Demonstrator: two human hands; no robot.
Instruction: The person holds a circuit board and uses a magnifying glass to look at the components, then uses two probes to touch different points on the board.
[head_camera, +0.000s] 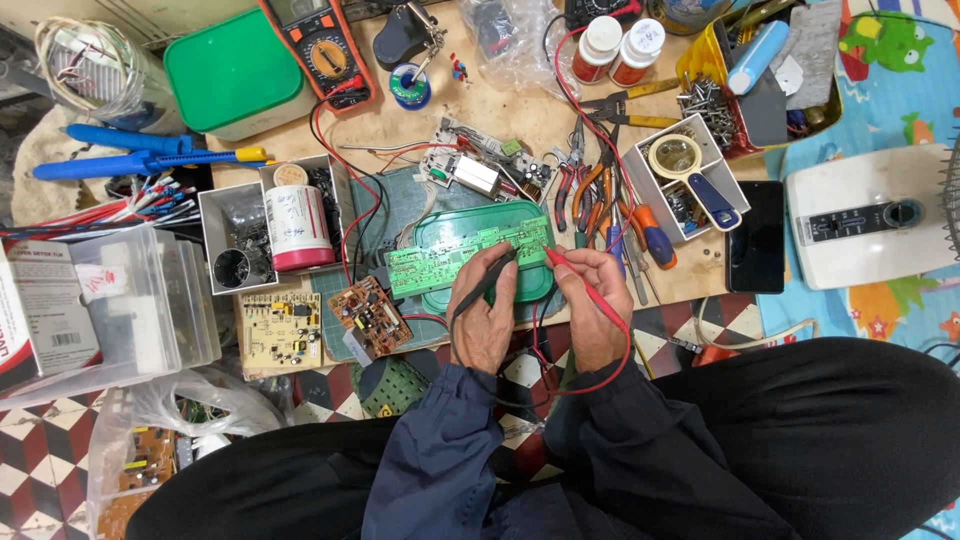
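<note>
Left hand (483, 325) is pinching a black probe (497, 274), right hand (597, 318) pinching a red probe (570, 272), both tips down on the long green circuit board (470, 255). That board lies across a green plastic lid (530, 288) mid-bench. Whether the tips actually touch solder points is hard to tell. Pliers (590, 195) sit just right, an orange multimeter (322, 45) well up top.
</note>
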